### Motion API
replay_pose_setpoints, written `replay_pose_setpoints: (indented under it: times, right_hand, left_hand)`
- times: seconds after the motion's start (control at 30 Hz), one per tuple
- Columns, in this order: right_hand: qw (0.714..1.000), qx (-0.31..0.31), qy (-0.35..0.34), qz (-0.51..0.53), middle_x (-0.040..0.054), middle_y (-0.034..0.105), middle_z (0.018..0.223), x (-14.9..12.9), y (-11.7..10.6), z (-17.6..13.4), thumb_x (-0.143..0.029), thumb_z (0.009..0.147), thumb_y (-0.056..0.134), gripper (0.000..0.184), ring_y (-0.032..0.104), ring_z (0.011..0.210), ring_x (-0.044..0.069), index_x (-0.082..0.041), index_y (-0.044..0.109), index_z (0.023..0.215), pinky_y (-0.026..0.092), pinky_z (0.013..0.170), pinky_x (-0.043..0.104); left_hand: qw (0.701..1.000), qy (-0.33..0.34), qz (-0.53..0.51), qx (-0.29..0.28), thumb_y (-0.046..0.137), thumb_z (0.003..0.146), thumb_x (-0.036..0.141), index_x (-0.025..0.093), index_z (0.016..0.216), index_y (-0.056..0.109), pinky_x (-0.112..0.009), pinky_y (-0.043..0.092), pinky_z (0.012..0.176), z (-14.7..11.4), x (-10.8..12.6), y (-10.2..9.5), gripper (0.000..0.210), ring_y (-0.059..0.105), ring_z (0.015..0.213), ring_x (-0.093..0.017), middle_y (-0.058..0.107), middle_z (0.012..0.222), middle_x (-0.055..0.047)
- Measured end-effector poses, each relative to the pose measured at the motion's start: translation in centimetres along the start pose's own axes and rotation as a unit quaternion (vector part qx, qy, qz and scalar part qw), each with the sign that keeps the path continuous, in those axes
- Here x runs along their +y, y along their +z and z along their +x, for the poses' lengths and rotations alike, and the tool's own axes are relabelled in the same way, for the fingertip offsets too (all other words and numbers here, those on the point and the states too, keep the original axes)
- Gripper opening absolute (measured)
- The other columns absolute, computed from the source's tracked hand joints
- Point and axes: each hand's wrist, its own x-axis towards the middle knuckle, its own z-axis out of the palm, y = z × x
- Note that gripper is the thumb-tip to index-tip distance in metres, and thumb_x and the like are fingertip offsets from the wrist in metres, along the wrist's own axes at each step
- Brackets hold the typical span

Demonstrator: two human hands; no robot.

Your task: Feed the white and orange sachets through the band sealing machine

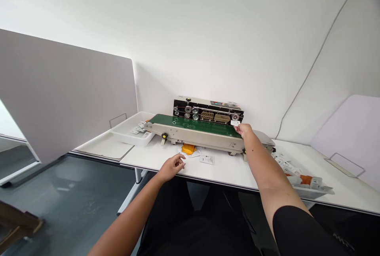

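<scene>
A continuous band sealer (209, 113) with a green conveyor belt (196, 125) stands on the white table. At its right end my right hand (244, 130) pinches a small white sachet (235, 123), held up against the sealing head beside the roller. My left hand (171, 167) hovers at the table's front edge, fingers loosely curled and apart, with nothing in it. Close to it, a printed sachet (207, 159) lies flat on the table. An orange-yellow packet (188, 149) rests partly under the conveyor on some white papers.
To the left, a white plastic bin (142, 141) holds several sachets below the belt's end. A tray (311, 193) full of white and orange sachets sits at the right, partly behind my forearm. A cable (316, 58) runs down the wall. Grey panels (71, 93) flank the table.
</scene>
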Motion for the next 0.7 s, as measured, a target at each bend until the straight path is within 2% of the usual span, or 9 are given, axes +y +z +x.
replay_pose_setpoints:
  times: [0.2, 0.3, 0.37, 0.43, 0.5, 0.53, 0.57, 0.63, 0.7]
  right_hand:
    - [0.998, -0.006, -0.037, -0.045, 0.0031, 0.061, 0.067, -0.4, 2.2, -1.8, -0.022, 0.084, 0.076, 0.023, 0.058, 0.054, 0.012, -0.014, 0.061, 0.099, 0.053, 0.05, 0.023]
    - [0.994, 0.012, -0.077, -0.072, 0.0065, 0.064, 0.076, -0.6, 2.4, -2.8, -0.025, 0.084, 0.074, 0.023, 0.062, 0.067, 0.016, -0.013, 0.064, 0.101, 0.055, 0.061, 0.028]
    - [0.989, 0.037, -0.114, -0.09, 0.0094, 0.065, 0.09, -0.5, 2.2, -4.1, -0.027, 0.085, 0.07, 0.026, 0.063, 0.082, 0.02, -0.014, 0.065, 0.106, 0.055, 0.074, 0.032]
    - [0.967, 0.084, -0.209, -0.122, 0.0114, 0.064, 0.106, 0.4, 2.0, -6.3, -0.028, 0.087, 0.063, 0.03, 0.06, 0.099, 0.023, -0.016, 0.065, 0.115, 0.051, 0.088, 0.035]
    - [0.916, 0.095, -0.352, -0.166, 0.0119, 0.062, 0.114, 2.4, 2.2, -9.4, -0.027, 0.09, 0.053, 0.034, 0.057, 0.107, 0.024, -0.018, 0.065, 0.12, 0.046, 0.097, 0.038]
    - [0.885, 0.065, -0.42, -0.189, 0.0118, 0.062, 0.113, 3.8, 2.6, -11.2, -0.027, 0.091, 0.049, 0.034, 0.057, 0.108, 0.024, -0.018, 0.066, 0.12, 0.045, 0.099, 0.039]
    - [0.86, 0.002, -0.465, -0.208, 0.0111, 0.064, 0.11, 5.4, 3.0, -13.2, -0.026, 0.093, 0.046, 0.033, 0.058, 0.105, 0.024, -0.018, 0.068, 0.116, 0.045, 0.098, 0.039]
    - [0.815, -0.16, -0.494, -0.258, 0.0093, 0.068, 0.108, 9.1, 4.3, -17.0, -0.027, 0.095, 0.046, 0.032, 0.061, 0.103, 0.023, -0.021, 0.07, 0.115, 0.046, 0.098, 0.038]
    - [0.756, -0.285, -0.491, -0.326, 0.0094, 0.068, 0.118, 12.7, 5.6, -20.1, -0.03, 0.092, 0.055, 0.036, 0.058, 0.113, 0.026, -0.023, 0.068, 0.125, 0.044, 0.103, 0.042]
  left_hand:
    - [1.0, 0.001, -0.003, -0.002, 0.058, 0.09, 0.04, 0.021, 0.11, 0.058, -0.024, 0.042, 0.066, 0.0, -0.1, 0.1, 0.028, 0.056, 0.067, -0.015, 0.072, 0.078, 0.001]
    - [1.0, 0.008, -0.002, -0.003, 0.058, 0.092, 0.039, 0.02, 0.111, 0.058, -0.025, 0.044, 0.066, 0.0, -0.3, 0.1, 0.027, 0.056, 0.068, -0.015, 0.072, 0.08, 0.0]
    - [1.0, 0.011, 0.011, 0.006, 0.058, 0.092, 0.038, 0.02, 0.112, 0.059, -0.026, 0.046, 0.067, 0.1, -0.6, 0.2, 0.026, 0.058, 0.069, -0.016, 0.072, 0.081, 0.0]
    - [0.998, 0.02, 0.049, 0.032, 0.059, 0.091, 0.037, 0.021, 0.11, 0.062, -0.028, 0.049, 0.073, 0.2, -0.9, 0.2, 0.025, 0.061, 0.075, -0.018, 0.072, 0.088, -0.002]
    - [0.992, 0.045, 0.099, 0.066, 0.061, 0.09, 0.036, 0.022, 0.11, 0.065, -0.034, 0.052, 0.087, 0.5, -1.2, 0.2, 0.026, 0.065, 0.093, -0.022, 0.072, 0.103, -0.006]
    - [0.987, 0.06, 0.123, 0.08, 0.063, 0.089, 0.036, 0.022, 0.112, 0.065, -0.038, 0.05, 0.097, 0.7, -1.3, 0.2, 0.027, 0.064, 0.105, -0.025, 0.07, 0.112, -0.008]
    - [0.983, 0.071, 0.144, 0.087, 0.064, 0.088, 0.036, 0.022, 0.115, 0.065, -0.042, 0.046, 0.106, 0.8, -1.4, 0.2, 0.03, 0.06, 0.118, -0.027, 0.068, 0.123, -0.01]
    - [0.977, 0.074, 0.185, 0.08, 0.068, 0.086, 0.037, 0.022, 0.124, 0.063, -0.047, 0.036, 0.117, 1.3, -1.7, 0.5, 0.041, 0.047, 0.138, -0.031, 0.058, 0.142, -0.012]
    - [0.969, 0.051, 0.235, 0.053, 0.07, 0.084, 0.039, 0.023, 0.132, 0.059, -0.052, 0.03, 0.121, 1.6, -1.8, 0.9, 0.053, 0.034, 0.149, -0.034, 0.047, 0.155, -0.012]
